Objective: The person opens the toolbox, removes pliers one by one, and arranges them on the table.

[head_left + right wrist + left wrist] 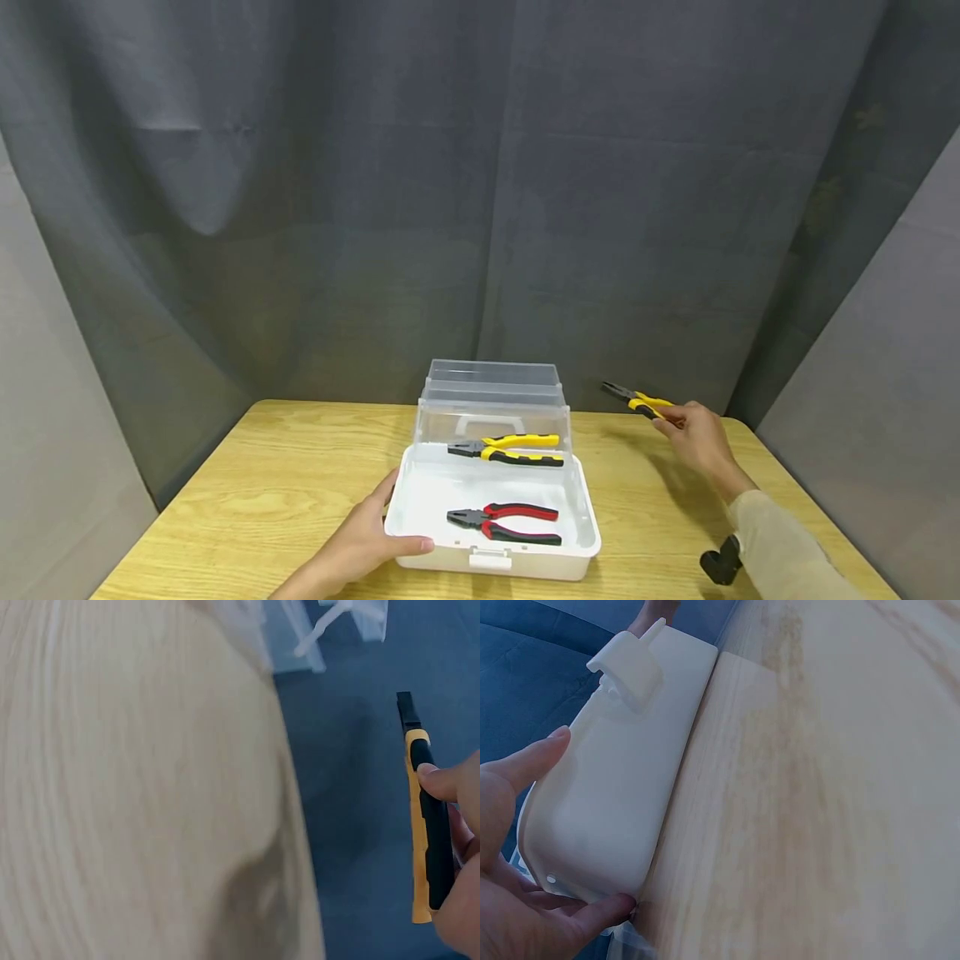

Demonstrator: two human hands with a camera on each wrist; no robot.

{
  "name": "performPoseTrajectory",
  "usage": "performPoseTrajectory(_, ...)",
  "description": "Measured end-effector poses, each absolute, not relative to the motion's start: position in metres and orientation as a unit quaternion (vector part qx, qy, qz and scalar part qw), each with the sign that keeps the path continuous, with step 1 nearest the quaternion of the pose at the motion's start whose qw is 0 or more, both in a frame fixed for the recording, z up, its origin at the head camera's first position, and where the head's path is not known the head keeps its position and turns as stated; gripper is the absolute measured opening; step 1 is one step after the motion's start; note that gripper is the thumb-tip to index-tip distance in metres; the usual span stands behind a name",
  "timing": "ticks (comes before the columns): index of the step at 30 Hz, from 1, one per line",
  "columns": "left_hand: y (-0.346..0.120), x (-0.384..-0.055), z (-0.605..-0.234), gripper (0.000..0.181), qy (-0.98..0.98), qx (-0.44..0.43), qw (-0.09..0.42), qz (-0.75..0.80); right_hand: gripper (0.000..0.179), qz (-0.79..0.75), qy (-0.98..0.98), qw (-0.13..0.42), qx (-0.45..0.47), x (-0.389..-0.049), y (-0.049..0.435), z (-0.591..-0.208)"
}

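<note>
your right hand (701, 437) is gripping the yellow-and-black pliers (643, 407), thumb and fingers closed round them, at the right of the frame, while your left hand (352, 537) is holding the near-left corner of the white toolbox (543, 568) at lower centre. you are probably working best by steering the pliers clear of the raised transparent lid (491, 393) and bracing the white toolbox.

Three pairs of pliers are counted: one red-and-black pair (517, 535), one yellow-and-black pair (517, 457) and a second yellow-and-black pair (637, 402) (so two are coloured alike). One left grip (363, 535) and one right grip (699, 437) are shown, with one white box (543, 568), one clear lid (491, 396), one latch (491, 561), one small black object (722, 563) and one counter (225, 508).
</note>
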State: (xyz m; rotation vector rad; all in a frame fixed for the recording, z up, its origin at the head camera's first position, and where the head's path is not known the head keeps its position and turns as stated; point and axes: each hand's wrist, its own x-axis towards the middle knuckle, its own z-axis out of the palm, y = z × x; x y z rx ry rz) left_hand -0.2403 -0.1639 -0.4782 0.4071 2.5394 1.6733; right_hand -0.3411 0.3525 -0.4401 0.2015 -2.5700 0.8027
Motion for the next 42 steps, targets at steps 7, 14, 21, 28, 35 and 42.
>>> performPoseTrajectory(7, -0.163, -0.239, -0.477, 0.115, 0.821, 0.138, 0.036, 0.553, 0.03, 0.279, -0.934, 0.216, 0.047, -0.342, 0.371, -0.462)
performPoseTrajectory(14, -0.162, -0.238, -0.477, 0.114, 0.817, 0.14, 0.036, 0.559, 0.028, 0.275, -0.942, 0.191, 0.032, -0.345, 0.384, -0.476)
performPoseTrajectory(21, -0.16, -0.237, -0.476, 0.115, 0.814, 0.138, 0.038, 0.563, 0.029, 0.265, -0.949, 0.171, 0.012, -0.346, 0.392, -0.488)
performPoseTrajectory(28, -0.16, -0.238, -0.477, 0.115, 0.816, 0.135, 0.035, 0.56, 0.029, 0.259, -0.957, 0.133, -0.007, -0.349, 0.399, -0.498)
performPoseTrajectory(35, -0.161, -0.239, -0.477, 0.116, 0.816, 0.132, 0.033, 0.562, 0.036, 0.291, -0.953, 0.083, -0.003, -0.352, 0.408, -0.5)
performPoseTrajectory(42, -0.162, -0.239, -0.478, 0.116, 0.813, 0.136, 0.036, 0.565, 0.04, 0.279, -0.957, 0.076, 0.003, -0.354, 0.41, -0.502)
